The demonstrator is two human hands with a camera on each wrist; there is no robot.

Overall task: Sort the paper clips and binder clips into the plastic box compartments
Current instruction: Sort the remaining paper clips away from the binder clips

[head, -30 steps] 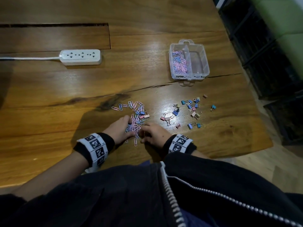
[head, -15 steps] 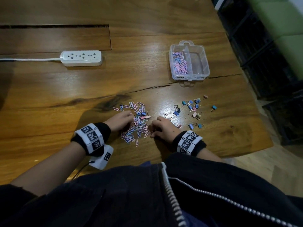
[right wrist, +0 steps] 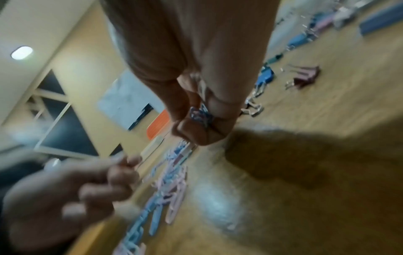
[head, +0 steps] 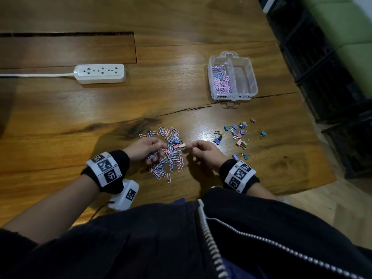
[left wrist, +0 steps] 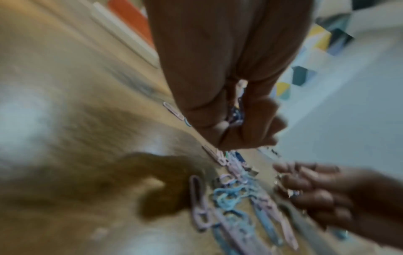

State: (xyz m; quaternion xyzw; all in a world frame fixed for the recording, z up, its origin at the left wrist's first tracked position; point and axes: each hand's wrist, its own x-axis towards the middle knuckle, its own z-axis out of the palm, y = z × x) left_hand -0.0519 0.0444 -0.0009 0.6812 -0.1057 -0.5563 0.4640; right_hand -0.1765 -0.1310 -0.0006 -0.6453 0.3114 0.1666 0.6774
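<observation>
An office-like room: wooden table [head: 181,27], power strip [head: 100,73], whiteboard [right wrist: 124,101].

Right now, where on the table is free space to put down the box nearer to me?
Free: the wood between the power strip and the paper clips, and the strip between the box and the binder clips. Crowded: in front of both hands, where the left hand and right hand work at the clip pile.

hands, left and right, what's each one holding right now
Left hand: curled round a bunch of paper clips.
Right hand: curled round paper clips too.
</observation>
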